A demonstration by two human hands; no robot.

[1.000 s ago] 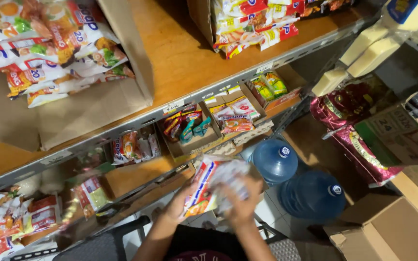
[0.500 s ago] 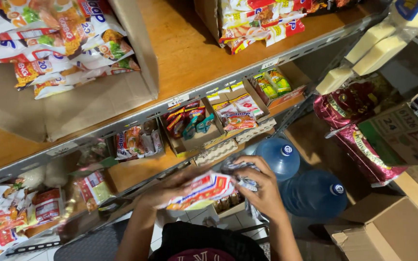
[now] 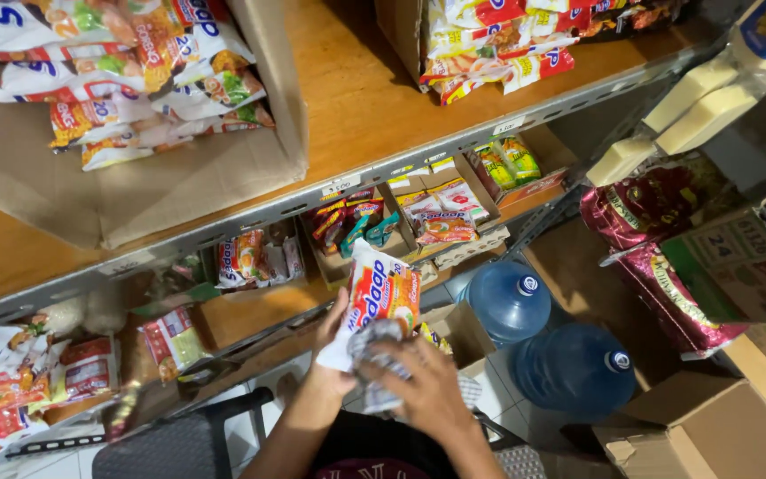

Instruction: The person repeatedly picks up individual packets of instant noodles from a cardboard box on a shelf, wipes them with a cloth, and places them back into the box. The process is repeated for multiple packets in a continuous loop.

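Observation:
My left hand holds a white and red noodle packet upright by its lower left edge, in front of the lower shelves. My right hand presses a grey crumpled cloth against the packet's lower part. Both hands are low in the middle of the view, above a dark chair seat.
A metal rack with wooden shelves carries cardboard boxes of snack packets. Two blue water jugs stand on the floor at the right, beside dark red sacks and brown cartons.
The packet has turned from lying sideways between both hands to standing upright. My right hand with the cloth has moved down to its lower part.

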